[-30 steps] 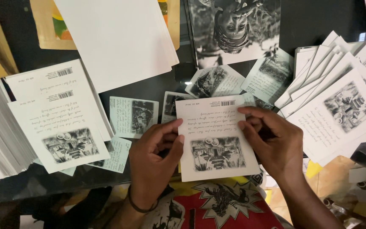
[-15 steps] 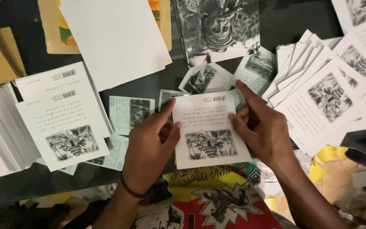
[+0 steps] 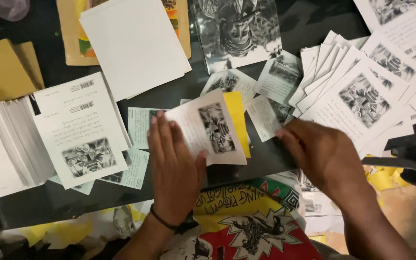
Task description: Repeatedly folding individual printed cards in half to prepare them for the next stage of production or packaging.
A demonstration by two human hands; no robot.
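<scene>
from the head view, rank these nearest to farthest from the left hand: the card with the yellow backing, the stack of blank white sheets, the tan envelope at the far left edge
1. Card with the yellow backing: the left hand holds it, by the fingers.
2. Blank white sheets: above the hand, toward the table's far side.
3. Tan envelope: farthest, at the far left edge.

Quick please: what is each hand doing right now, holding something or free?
Left hand: holding the printed card.
Right hand: open, flat on the table, holding nothing.
</scene>
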